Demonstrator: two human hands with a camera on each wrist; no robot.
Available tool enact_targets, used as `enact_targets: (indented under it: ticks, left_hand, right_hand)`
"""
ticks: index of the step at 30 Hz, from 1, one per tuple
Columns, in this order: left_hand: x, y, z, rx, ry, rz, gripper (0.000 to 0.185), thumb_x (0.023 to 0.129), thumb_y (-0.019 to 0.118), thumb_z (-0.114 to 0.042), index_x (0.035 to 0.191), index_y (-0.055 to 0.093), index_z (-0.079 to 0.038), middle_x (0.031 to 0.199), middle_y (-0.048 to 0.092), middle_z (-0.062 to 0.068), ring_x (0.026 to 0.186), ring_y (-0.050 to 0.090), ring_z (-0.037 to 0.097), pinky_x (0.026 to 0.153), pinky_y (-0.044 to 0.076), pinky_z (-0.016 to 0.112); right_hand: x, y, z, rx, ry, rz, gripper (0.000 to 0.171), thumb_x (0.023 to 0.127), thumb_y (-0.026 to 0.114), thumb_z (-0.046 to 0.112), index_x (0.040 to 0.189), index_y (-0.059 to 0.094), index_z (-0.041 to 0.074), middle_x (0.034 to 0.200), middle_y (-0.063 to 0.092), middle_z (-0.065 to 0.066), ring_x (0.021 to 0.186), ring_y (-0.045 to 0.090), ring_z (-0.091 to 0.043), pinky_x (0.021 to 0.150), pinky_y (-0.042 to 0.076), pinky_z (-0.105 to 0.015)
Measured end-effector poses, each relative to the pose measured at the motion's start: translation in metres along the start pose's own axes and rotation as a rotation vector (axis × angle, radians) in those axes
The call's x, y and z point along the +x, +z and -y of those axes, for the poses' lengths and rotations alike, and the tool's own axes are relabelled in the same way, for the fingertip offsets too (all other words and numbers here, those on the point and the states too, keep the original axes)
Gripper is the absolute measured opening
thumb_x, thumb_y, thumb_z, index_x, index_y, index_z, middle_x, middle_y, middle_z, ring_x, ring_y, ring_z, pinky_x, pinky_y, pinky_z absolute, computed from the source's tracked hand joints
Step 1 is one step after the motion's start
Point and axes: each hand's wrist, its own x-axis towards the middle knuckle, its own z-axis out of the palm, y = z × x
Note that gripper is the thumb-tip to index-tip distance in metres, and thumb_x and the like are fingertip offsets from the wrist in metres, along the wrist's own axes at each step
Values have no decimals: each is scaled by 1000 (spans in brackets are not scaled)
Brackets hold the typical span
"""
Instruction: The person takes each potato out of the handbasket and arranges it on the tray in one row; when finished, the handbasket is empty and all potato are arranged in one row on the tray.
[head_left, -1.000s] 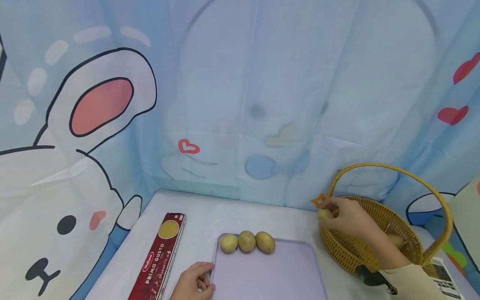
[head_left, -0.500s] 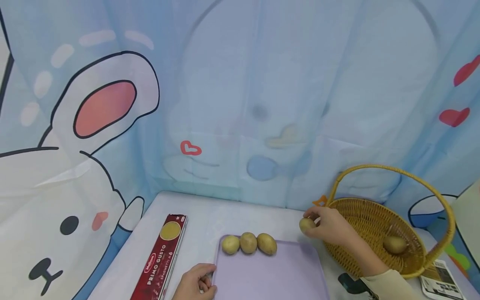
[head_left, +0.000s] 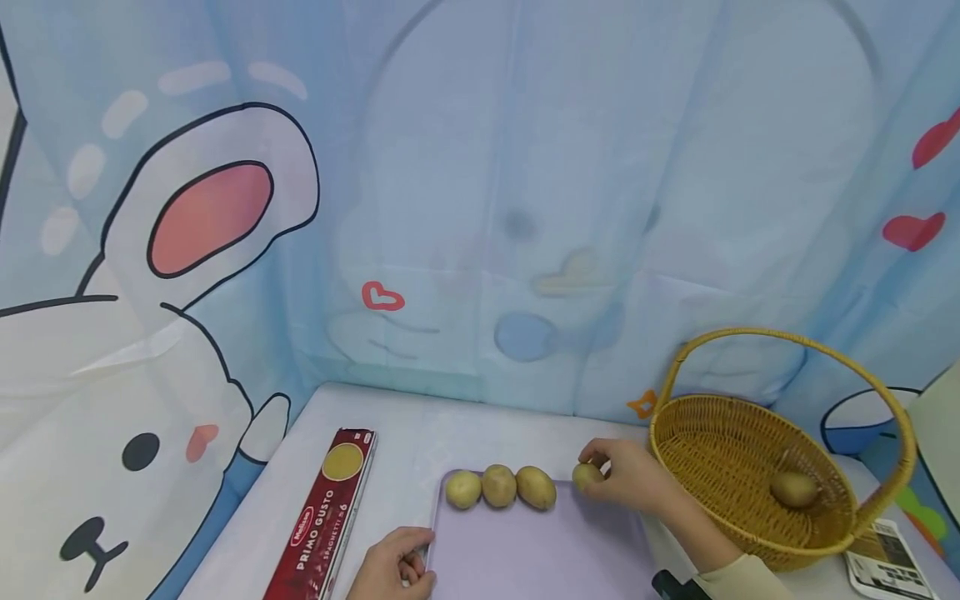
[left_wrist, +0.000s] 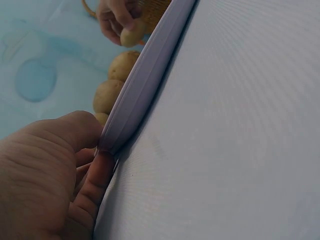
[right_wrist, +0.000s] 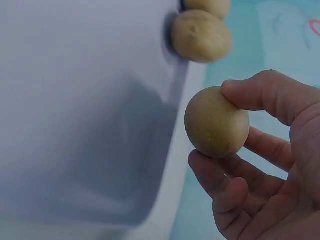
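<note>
My right hand (head_left: 627,477) pinches a potato (right_wrist: 216,122) between thumb and fingers, above the back right part of the lilac tray (head_left: 540,550). Along the tray's back edge three potatoes (head_left: 498,486) lie side by side in a row, to the left of the held one. At the tray's left edge my left hand (head_left: 393,565) grips the rim; in the left wrist view its thumb is over the rim and a finger (left_wrist: 97,175) lies under it. Another potato (head_left: 793,489) lies inside the wicker basket (head_left: 712,450) on the right.
A red spaghetti box (head_left: 322,508) lies left of the tray on the white table (head_left: 420,425). The basket's tall arched handle (head_left: 787,335) rises on the right. A printed card or packet (head_left: 888,558) is partly under the basket's right side. A patterned curtain (head_left: 480,208) hangs behind.
My right hand has carried the potato leftward out of the basket, over the table, to the tray's back right corner. The left hand stays at the tray's rim.
</note>
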Motion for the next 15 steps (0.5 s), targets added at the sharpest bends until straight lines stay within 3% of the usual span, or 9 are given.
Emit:
enact_targets:
  ticks: [8,15]
  left_hand:
    - [0,0,-2,-21,-34,0,45,79,75,-5,120,62,8,106,59,8,69,55,3,59,51,21]
    - [0,0,-1,-9,-23,-7,44,79,75,-3,119,62,9,107,59,9,70,55,3,60,52,21]
  right_hand:
    - [1,21,3,-29,1,-4,31,69,81,20,96,68,16,84,65,6,70,59,-7,59,49,-27]
    - [1,30,6,-16,44,7,33,69,83,20,99,68,17,89,66,5,75,62,-10,61,50,-29]
